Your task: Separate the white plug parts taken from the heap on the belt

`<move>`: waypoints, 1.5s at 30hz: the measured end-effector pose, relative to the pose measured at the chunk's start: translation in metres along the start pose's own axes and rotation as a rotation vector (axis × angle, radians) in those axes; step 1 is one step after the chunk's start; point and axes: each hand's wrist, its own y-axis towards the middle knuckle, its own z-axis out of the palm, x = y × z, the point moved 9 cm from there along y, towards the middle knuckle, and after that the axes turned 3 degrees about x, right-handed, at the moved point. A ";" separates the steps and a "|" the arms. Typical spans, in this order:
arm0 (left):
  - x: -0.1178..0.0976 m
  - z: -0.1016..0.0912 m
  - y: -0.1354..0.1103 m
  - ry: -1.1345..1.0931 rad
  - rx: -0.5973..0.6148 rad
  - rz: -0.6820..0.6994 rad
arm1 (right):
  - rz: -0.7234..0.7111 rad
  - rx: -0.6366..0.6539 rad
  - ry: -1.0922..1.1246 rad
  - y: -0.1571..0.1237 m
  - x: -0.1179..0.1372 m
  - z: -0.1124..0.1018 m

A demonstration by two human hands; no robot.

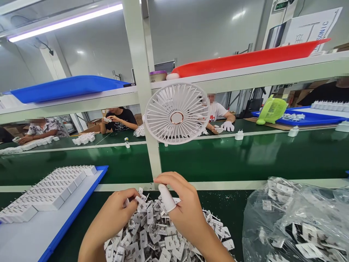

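My left hand [116, 213] is closed, thumb and fingers pinching a small white plastic plug piece [140, 200] above the pile. My right hand [188, 205] hovers just to the right, fingers curved and held a little apart from the thumb, with nothing plain between the tips. A white finger cot [167, 198] covers that thumb. Below both hands spreads a heap of white plug plates [155, 233] with metal pins, partly hidden by my wrists.
At left lies a blue tray [73, 214] with rows of white plug housings [58, 185]. A clear plastic bag [261, 222] of plates sits right. A white fan [177, 113] hangs on the post ahead. Beyond the green conveyor [218, 156], several people sit working.
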 end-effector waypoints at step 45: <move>-0.036 0.031 0.001 -1.017 -0.053 0.099 | 0.065 -0.080 0.016 -0.007 0.006 -0.002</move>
